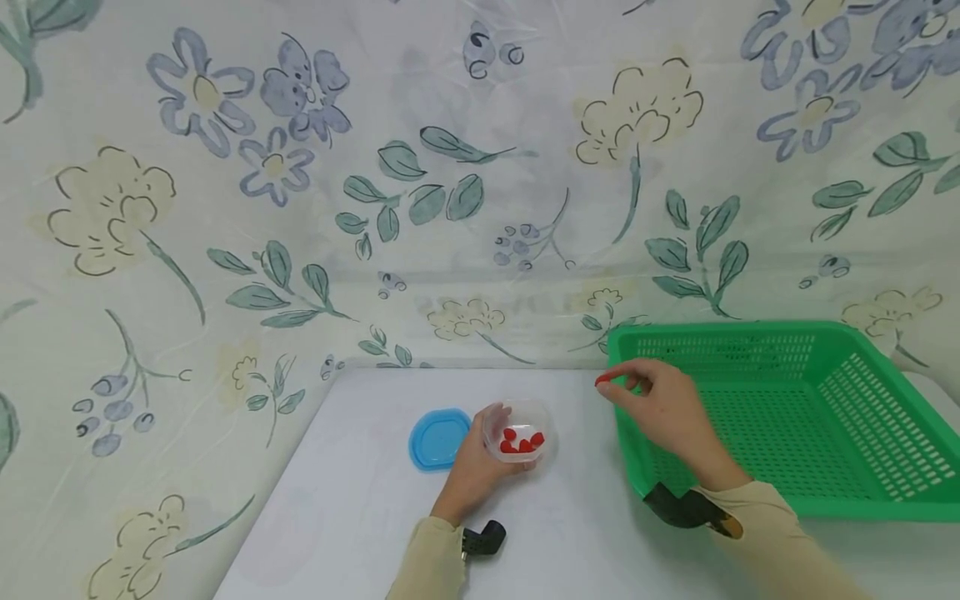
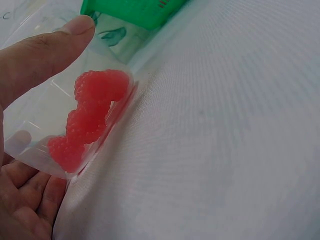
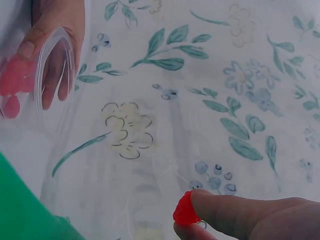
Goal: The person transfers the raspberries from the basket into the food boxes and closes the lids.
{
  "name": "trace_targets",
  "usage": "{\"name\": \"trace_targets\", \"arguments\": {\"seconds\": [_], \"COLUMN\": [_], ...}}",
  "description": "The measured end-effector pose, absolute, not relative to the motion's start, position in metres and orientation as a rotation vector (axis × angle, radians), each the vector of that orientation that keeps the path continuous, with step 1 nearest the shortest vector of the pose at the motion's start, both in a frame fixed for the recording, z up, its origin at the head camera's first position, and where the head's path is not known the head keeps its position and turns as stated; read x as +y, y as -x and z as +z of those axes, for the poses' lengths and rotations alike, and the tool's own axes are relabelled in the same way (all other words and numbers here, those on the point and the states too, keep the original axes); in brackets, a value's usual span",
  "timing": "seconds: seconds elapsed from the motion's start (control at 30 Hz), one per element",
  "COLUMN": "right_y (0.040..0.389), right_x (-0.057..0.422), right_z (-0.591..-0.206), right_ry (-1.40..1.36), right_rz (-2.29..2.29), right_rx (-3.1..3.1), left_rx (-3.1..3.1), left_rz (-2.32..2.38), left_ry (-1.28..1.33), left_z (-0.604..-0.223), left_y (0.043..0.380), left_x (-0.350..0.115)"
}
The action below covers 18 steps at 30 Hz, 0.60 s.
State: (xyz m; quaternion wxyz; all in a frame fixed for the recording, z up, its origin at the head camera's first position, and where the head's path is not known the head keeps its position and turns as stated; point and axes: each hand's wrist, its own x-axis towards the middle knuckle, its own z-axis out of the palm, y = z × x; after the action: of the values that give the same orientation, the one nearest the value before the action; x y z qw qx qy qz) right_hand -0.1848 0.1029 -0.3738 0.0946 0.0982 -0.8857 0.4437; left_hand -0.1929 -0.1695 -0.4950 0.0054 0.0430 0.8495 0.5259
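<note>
My left hand (image 1: 478, 468) grips a clear plastic container (image 1: 527, 413) that stands on the white table, thumb and fingers around its sides. Several raspberries (image 2: 89, 120) lie at the bottom of the container. Up near the left rim of the green basket, my right hand (image 1: 671, 410) pinches one red raspberry (image 3: 183, 210) between thumb and index finger. A blue lid (image 1: 433, 442) lies flat just left of the container, close to the left hand. Part of the left fingers is hidden behind the container.
A large green basket (image 1: 723, 330) with perforated walls stands on the right of the white table (image 1: 315, 492), under the right forearm. Behind the table hangs a floral cloth (image 1: 480, 250). A black wrist camera (image 1: 486, 538) is strapped by the left sleeve.
</note>
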Motion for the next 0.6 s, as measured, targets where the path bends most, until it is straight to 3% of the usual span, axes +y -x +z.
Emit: {"name": "trace_targets", "arguments": {"seconds": [0.6], "right_y": [0.179], "right_x": [0.041], "right_z": [-0.391], "right_ry": [-0.314], "right_rz": [1.249], "right_rx": [-2.572], "left_rx": [2.665], "left_rz": [1.65], "left_ry": [-0.129], "left_z": [-0.494], "left_y": [0.194], "left_x": [-0.169]}}
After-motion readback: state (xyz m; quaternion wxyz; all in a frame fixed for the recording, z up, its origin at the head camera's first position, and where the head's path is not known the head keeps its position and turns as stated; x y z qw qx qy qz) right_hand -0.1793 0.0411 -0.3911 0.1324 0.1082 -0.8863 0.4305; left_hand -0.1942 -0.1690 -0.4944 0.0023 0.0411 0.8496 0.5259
